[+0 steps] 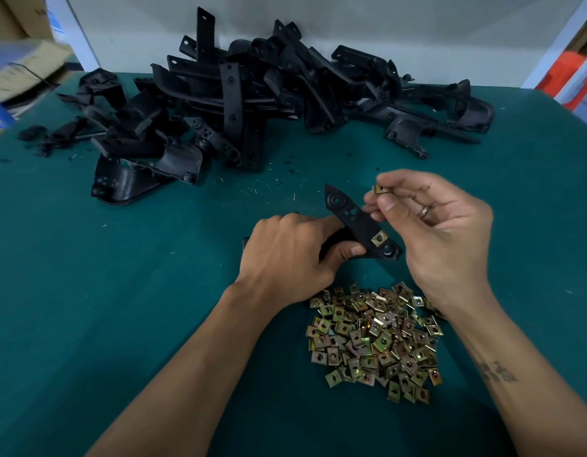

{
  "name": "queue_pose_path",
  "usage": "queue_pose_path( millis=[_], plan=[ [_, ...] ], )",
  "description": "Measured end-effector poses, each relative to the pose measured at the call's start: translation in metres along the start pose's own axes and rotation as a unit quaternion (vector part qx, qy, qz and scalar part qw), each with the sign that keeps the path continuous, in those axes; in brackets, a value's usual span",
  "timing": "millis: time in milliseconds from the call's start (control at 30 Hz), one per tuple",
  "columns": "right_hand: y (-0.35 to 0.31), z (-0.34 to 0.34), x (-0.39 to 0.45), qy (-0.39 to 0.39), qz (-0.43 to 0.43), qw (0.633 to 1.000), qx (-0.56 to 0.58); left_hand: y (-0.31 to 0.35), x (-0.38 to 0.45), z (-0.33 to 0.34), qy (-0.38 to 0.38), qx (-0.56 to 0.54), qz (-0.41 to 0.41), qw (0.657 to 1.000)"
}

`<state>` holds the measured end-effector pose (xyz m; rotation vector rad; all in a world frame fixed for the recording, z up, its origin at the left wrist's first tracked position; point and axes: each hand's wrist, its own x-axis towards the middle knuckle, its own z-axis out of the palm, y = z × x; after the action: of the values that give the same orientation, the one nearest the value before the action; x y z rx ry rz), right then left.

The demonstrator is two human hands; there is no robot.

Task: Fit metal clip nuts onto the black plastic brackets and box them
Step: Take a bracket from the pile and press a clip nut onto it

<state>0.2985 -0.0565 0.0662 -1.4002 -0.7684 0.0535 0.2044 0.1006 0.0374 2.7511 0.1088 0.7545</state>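
The left hand point(287, 255) grips a black plastic bracket point(358, 222) low over the green worktop point(120, 291), fingers curled round its left part and the thumb pressed along its near edge. One clip nut point(380, 238) already sits on the bracket's near-right end, just above a round boss. The right hand point(440, 225) is raised just right of the bracket and pinches a second loose clip nut point(381, 189) between thumb and fingertips, its other fingers loosely curled.

The bracket looks like a stiff, light moulding: flat, narrow, pointed at its far end, with holes along it. It should take a firm grip without bending much, and the best hold seems to be where the left hand has it, on the thicker body away from the edge that receives the nut, so that edge stays free. The nut is a small folded piece of plated sheet metal, probably springy, with thin edges and a slick finish; it is easy to fumble, so a pinch on its flat faces with the open mouth turned toward the bracket edge suits it. Sliding it on likely calls for a short, firm push.

A heap of clip nuts point(374, 338) lies on the near worktop between the forearms, and a large pile of brackets point(246, 94) lies at the far side. No box is in view.
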Motion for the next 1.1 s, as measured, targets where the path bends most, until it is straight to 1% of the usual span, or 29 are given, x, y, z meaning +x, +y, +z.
queue_pose_path(
  millis=[167, 300, 367, 500, 633, 733, 900, 1100],
  plan=[
    [0.001, -0.002, 0.002, 0.013, 0.001, 0.999, -0.031, 0.0, -0.001, 0.0, 0.002, -0.006, -0.001, 1.0],
    [0.0, -0.004, 0.002, -0.023, -0.007, 0.998, -0.066, 0.001, 0.0, 0.0, -0.003, -0.008, 0.002, 1.0],
    [0.0, -0.001, 0.001, -0.02, 0.003, 0.998, -0.052, 0.001, 0.0, 0.0, -0.007, -0.008, 0.001, 1.0],
    [0.0, 0.003, -0.001, 0.013, 0.014, 1.0, -0.007, 0.001, 0.0, 0.0, -0.011, -0.001, -0.002, 1.0],
    [0.001, 0.003, -0.001, 0.017, 0.021, 0.999, 0.022, 0.001, 0.001, 0.0, -0.024, 0.004, -0.007, 1.0],
    [0.003, 0.005, -0.002, 0.009, 0.027, 0.999, 0.018, 0.001, 0.001, 0.0, -0.021, 0.003, -0.003, 1.0],
    [0.002, 0.008, -0.002, 0.024, 0.036, 0.998, 0.037, 0.001, 0.0, 0.001, -0.005, -0.002, 0.006, 1.0],
    [0.0, 0.008, -0.002, 0.033, 0.054, 0.998, 0.019, 0.002, 0.0, 0.0, -0.012, 0.014, -0.002, 1.0]
  ],
)
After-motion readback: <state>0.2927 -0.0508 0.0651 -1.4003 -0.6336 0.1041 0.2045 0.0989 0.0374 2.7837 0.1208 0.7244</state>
